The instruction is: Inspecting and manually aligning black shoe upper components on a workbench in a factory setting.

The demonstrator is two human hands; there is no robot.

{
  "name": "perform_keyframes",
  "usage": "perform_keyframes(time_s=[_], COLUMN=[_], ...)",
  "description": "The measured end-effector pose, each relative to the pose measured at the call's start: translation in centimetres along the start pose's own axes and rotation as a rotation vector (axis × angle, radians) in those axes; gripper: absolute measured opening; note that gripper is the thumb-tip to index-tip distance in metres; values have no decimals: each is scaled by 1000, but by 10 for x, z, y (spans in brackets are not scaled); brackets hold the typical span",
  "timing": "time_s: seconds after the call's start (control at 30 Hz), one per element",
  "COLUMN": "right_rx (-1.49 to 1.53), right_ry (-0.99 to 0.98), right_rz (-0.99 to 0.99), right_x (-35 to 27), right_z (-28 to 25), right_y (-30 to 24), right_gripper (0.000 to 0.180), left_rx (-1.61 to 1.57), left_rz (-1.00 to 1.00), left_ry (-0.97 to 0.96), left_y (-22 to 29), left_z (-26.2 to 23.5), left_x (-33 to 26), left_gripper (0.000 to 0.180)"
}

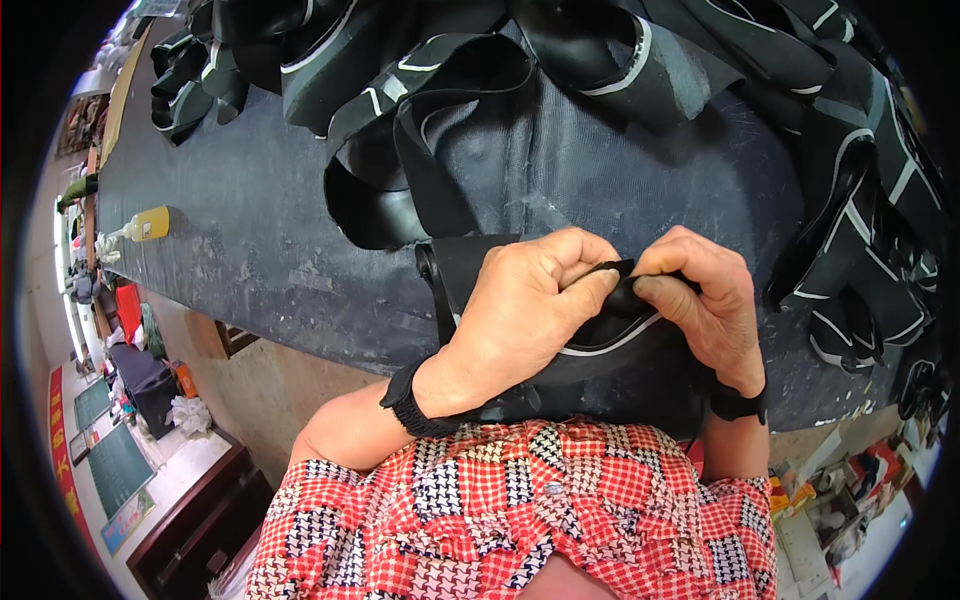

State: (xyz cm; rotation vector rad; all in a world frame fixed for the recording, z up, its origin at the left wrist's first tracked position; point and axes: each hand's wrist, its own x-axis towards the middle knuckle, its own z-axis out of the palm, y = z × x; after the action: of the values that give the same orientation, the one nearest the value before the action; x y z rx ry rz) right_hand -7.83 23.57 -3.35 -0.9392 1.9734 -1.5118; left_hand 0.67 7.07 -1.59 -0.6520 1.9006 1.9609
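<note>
Yellow bottle [150,223] sits way over left on the table [250,200], probably parked clear of the elbows. Left hand [540,310] has a white-lined black piece [620,310] pinched, close to the person's front. Right hand [705,300] pinches it just beside, likely steadying that edge. More black strips [865,240] heaped far right.

Close, downward head-mounted fisheye view

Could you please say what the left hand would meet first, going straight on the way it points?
Probably the right hand, just beyond the black piece that the left hand pinches, though depth is unclear.
</note>
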Motion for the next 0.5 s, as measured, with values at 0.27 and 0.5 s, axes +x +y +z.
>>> perform_keyframes(time_s=[0.27,0.5], right_rx=[22,76], right_ry=[10,86], right_rz=[81,184], right_x=[6,5], right_z=[-3,3], right_y=[-9,-17], right_gripper=[7,7], left_rx=[-64,-142], left_rz=[33,150], left_ry=[6,67], left_y=[2,-1], left_z=[2,6], left_x=[-2,-5], left_gripper=[14,11])
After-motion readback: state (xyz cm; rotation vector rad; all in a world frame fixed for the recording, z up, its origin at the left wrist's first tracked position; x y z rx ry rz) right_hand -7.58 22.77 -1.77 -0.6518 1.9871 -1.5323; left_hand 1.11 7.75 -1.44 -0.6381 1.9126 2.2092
